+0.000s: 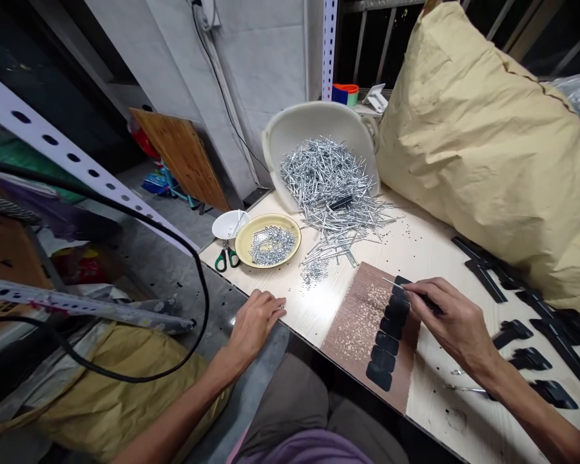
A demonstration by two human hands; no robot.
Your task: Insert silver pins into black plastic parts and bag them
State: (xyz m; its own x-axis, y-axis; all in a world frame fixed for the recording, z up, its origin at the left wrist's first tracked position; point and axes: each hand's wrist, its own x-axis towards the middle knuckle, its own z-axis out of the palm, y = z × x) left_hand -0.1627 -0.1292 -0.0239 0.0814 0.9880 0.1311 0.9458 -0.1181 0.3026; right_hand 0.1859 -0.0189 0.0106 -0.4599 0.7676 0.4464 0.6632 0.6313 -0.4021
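Observation:
My left hand [255, 324] rests at the table's front edge, thumb and fingers pinched together on a small shiny metal piece [282, 307]. My right hand [452, 316] is closed around a thin metal rod with a black end [433, 305]; its bare tip points left. That tip hovers over or touches the top of a row of black rounded pads [385, 357]; I cannot tell which. The pads lie side by side on a brown board [345, 322], whose surface is worn and speckled. My fingers hide part of the black end.
A tipped whitish basin [275, 151] spills long metal rods [328, 174]. Left of it are a yellow dish [239, 248] of small metal pieces, a white bowl [227, 222] and green-handled scissors [227, 258]. Black parts [526, 357] lie right, beside a large tan sack [468, 122].

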